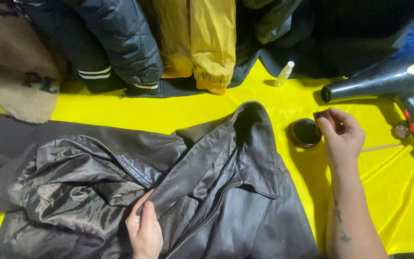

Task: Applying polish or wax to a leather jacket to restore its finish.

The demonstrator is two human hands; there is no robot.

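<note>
A dark brown leather jacket (226, 192) lies open on a yellow cloth (178, 112), its shiny lining turned out on the left. My left hand (144, 230) pinches the jacket's front flap near the zipper. My right hand (342, 134) holds a small brown pad (321, 117) at the edge of a small round open tin of dark paste (304, 133), just right of the jacket's collar.
A dark hair dryer (389, 84) lies at the right, nozzle pointing left. A small clear bottle (284, 74) stands behind the tin. Along the far edge hang a yellow jacket (212, 43), a dark quilted jacket (120, 43) and a tan fleece garment (15, 62).
</note>
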